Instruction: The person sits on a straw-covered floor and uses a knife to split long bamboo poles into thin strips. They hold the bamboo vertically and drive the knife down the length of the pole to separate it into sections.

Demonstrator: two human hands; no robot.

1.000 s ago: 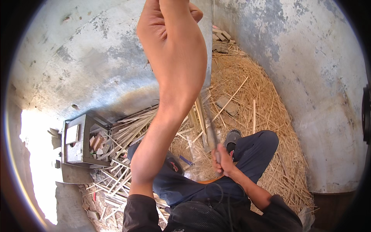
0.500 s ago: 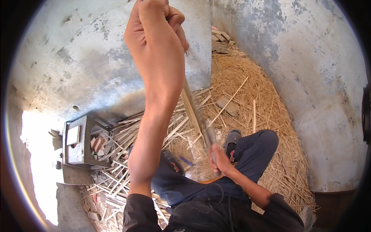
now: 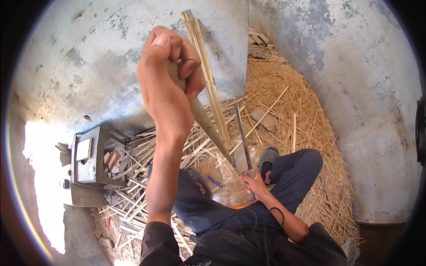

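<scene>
My left hand is raised in front of me, its fingers closed round the upper end of a bamboo strip. The strip slants down to the ground between my feet. Just right of it stands a second split bamboo piece, paler inside, reaching up past my fist; whether my fingers touch it is hidden. Low by my right knee, my right hand grips the handle of a knife. Its long, narrow dark blade points up and away, apart from the bamboo.
Pale bamboo strips lie heaped on the left, and fine shavings cover the right. A grey wooden stool-like frame holding broken pieces lies at left. A blue object rests between my shoes. Weathered walls stand around; bricks are stacked behind.
My left hand has come down and nearer. The bamboo now shows as two separate pieces. The knife, blurred against the bamboo before, is now clear of it, its blade pointing away.
</scene>
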